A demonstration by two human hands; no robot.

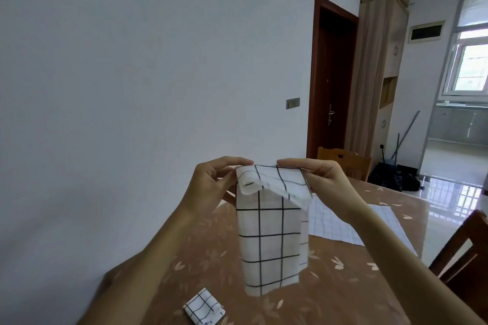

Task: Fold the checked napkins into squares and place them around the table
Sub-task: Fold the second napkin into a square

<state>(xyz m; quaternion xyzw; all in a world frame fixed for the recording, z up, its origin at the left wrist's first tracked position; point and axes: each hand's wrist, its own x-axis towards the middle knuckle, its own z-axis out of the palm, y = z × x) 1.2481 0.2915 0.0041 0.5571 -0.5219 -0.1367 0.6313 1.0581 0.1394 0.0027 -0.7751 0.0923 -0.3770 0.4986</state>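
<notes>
A white napkin with black checks [272, 240] hangs in the air above the table, folded into a long strip. My left hand [211, 185] pinches its upper left corner and my right hand [322, 179] pinches the upper right corner, with the top edge flopped forward. A small folded checked napkin [203, 310] lies on the table near the front left edge. Another checked cloth [343, 227] lies flat and unfolded on the table behind the hanging napkin, partly hidden by my right forearm.
The table [343, 285] has a glossy brown cover with a leaf pattern. A wooden chair [343, 163] stands at its far side and another chair [464, 258] at the right. A wall runs along the left. A dark door and an open passage are at the back right.
</notes>
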